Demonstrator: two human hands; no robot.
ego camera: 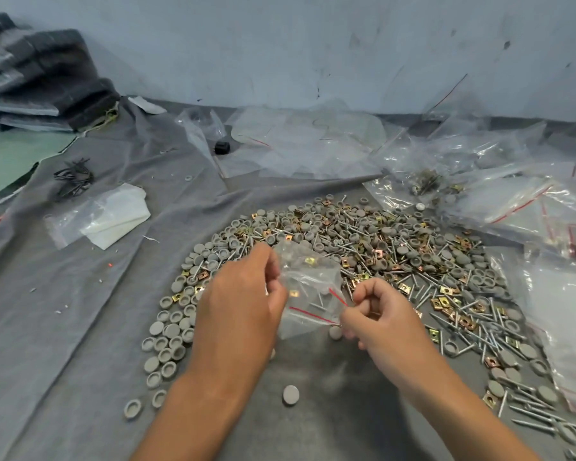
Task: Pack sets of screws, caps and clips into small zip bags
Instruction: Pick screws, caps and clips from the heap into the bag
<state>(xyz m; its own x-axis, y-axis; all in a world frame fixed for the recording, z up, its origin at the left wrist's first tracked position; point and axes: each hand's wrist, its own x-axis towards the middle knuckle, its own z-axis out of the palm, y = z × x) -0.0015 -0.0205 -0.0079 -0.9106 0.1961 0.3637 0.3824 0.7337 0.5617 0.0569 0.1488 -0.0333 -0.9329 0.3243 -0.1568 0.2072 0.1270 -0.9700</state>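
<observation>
Apparently both hands [300,314] pinch zip bag [308,294].

Zip bag [308,291] contents blurred; left hand [243,294] hides bag's edge.

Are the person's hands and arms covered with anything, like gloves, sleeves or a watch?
No. The left hand and right hand are bare, with no gloves, rings or watch showing. Both forearms are uncovered as far as the picture reaches; no sleeve is visible.
</observation>
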